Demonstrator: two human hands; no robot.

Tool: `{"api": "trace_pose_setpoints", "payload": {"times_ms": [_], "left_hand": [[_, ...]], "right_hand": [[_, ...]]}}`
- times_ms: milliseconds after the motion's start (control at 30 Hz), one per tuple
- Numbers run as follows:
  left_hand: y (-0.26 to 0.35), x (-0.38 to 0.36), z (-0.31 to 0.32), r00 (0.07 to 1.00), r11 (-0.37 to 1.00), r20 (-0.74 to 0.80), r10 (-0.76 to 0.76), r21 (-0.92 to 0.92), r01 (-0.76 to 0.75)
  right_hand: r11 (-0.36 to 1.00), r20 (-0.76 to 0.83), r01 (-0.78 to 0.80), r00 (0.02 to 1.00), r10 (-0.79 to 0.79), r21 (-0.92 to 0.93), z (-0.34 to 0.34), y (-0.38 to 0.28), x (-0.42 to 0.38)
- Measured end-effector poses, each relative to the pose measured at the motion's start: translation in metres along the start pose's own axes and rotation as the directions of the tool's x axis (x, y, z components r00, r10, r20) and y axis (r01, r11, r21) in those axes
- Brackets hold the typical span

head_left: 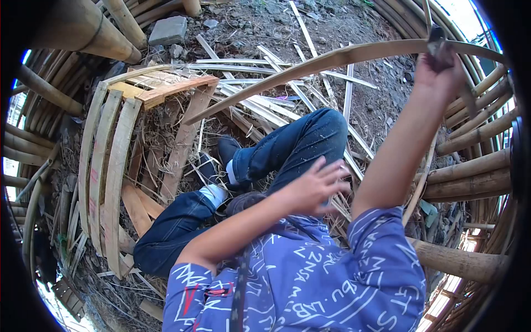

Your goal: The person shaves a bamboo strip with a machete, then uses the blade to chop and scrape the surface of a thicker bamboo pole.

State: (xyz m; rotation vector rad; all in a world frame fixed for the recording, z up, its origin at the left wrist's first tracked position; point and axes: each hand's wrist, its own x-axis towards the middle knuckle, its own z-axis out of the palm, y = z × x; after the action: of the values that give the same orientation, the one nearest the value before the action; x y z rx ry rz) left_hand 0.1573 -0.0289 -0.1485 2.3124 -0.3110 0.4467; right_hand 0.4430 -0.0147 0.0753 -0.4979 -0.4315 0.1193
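My left hand is raised over my lap, its fingers spread and slightly blurred, holding nothing. At the upper right, my right hand is closed at a long bamboo strip. The strip curves from beside the wooden frame to the right edge. A dark, blurred object shows at the fingers of my right hand; its shape is unclear. Near the strip's lower left end stands the slatted wooden frame.
Thin split bamboo strips and shavings litter the ground around my feet. A grey block lies at the upper left. Thick bamboo poles are stacked on the right, with more poles on the left.
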Motion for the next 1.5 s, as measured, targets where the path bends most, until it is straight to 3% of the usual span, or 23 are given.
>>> {"api": "trace_pose_setpoints", "payload": {"times_ms": [67,133,167,200,267,333,400,467,500,533,567,600,633,667,733,800,900,1033,1100,1133,1200,1333,1500], "left_hand": [[-0.073,-0.010,0.025,0.995,0.955,0.092,-0.042,0.295,0.013],[-0.093,-0.019,-0.008,0.984,0.892,-0.052,-0.170,0.417,0.176],[-0.103,-0.022,-0.015,0.844,0.743,-0.214,-0.492,0.403,0.535],[-0.110,-0.024,-0.029,0.568,0.448,-0.310,-0.762,0.381,0.809],[-0.110,-0.027,-0.036,0.631,0.605,-0.159,-0.760,0.184,0.775],[-0.067,-0.006,-0.018,0.968,0.919,-0.150,-0.203,0.313,0.241],[-0.066,0.016,0.028,0.992,0.972,0.064,0.110,0.204,-0.121],[-0.095,0.018,0.030,0.997,0.946,-0.043,-0.066,0.314,0.076],[-0.082,0.022,-0.002,0.946,0.892,-0.116,-0.303,0.316,0.324],[-0.085,0.021,-0.009,0.708,0.624,-0.269,-0.653,0.340,0.704],[-0.106,0.009,-0.020,0.359,0.309,-0.241,-0.902,0.222,0.925],[-0.109,-0.028,-0.016,0.519,0.305,-0.478,-0.709,0.455,0.836],[-0.095,-0.057,-0.036,0.729,0.494,-0.274,-0.627,0.584,0.644],[-0.064,-0.071,-0.054,0.760,0.693,-0.082,-0.644,0.358,0.626],[0.006,-0.082,-0.077,0.741,0.761,-0.182,-0.646,-0.077,0.645],[0.055,-0.090,-0.108,0.835,0.876,-0.366,-0.410,0.098,0.473],[0.075,-0.115,-0.146,0.630,0.709,-0.693,-0.351,0.242,0.662],[0.075,-0.115,-0.188,0.494,0.390,-0.711,-0.501,0.324,0.862],[0.073,-0.138,-0.189,0.567,0.519,-0.373,-0.735,0.229,0.823],[0.075,-0.150,-0.187,0.562,0.510,-0.371,-0.739,0.237,0.827],[0.086,-0.175,-0.177,0.218,0.175,0.092,-0.972,-0.340,0.924],[0.107,-0.215,-0.139,0.145,0.137,-0.022,-0.989,-0.486,0.863],[0.124,-0.267,-0.083,0.009,0.044,-0.074,-0.997,-0.487,0.872]], "right_hand": [[0.993,-0.172,0.043,0.983,-0.061,-0.106,0.010,0.016,-0.031],[0.995,-0.264,-0.060,0.964,0.038,-0.076,0.010,0.024,-0.045],[0.996,-0.276,-0.050,0.961,0.027,-0.078,0.011,0.027,-0.048],[0.992,-0.288,-0.064,0.957,0.031,-0.106,0.010,0.029,-0.054],[0.988,-0.300,-0.082,0.953,0.038,-0.134,0.007,0.031,-0.056],[0.998,-0.240,-0.047,0.970,0.033,-0.052,0.008,0.040,-0.058],[0.998,-0.248,-0.059,0.967,0.055,-0.008,0.016,0.052,-0.065],[0.998,-0.244,-0.054,0.968,0.059,0.027,0.025,0.058,-0.072],[0.995,-0.234,-0.093,0.967,0.098,0.031,0.027,0.059,-0.080],[0.990,-0.235,-0.135,0.962,0.138,0.028,0.026,0.057,-0.091],[0.989,-0.198,-0.148,0.969,0.147,0.014,0.026,0.057,-0.102],[0.989,-0.197,-0.150,0.969,0.150,0.017,0.024,0.059,-0.110],[0.984,-0.237,-0.171,0.955,0.179,0.057,0.023,0.065,-0.116],[0.976,-0.278,-0.191,0.937,0.212,0.102,0.023,0.071,-0.122],[0.965,-0.304,-0.233,0.917,0.260,0.123,0.017,0.080,-0.136],[0.795,-0.008,-0.369,0.905,0.425,0.482,0.003,0.089,-0.143],[0.803,-0.111,-0.427,0.852,0.511,0.415,0.013,0.096,-0.151],[0.667,-0.108,-0.601,0.702,0.704,0.440,0.031,0.111,-0.188],[0.623,-0.119,-0.686,0.632,0.766,0.376,0.040,0.115,-0.202],[0.590,-0.085,-0.717,0.606,0.791,0.372,0.038,0.119,-0.208],[0.572,-0.130,-0.780,0.558,0.819,0.254,0.043,0.126,-0.216],[0.584,-0.167,-0.810,0.569,0.805,0.055,0.027,0.153,-0.241],[0.577,-0.100,-0.641,0.708,0.699,-0.507,-0.018,0.174,-0.260]]}}
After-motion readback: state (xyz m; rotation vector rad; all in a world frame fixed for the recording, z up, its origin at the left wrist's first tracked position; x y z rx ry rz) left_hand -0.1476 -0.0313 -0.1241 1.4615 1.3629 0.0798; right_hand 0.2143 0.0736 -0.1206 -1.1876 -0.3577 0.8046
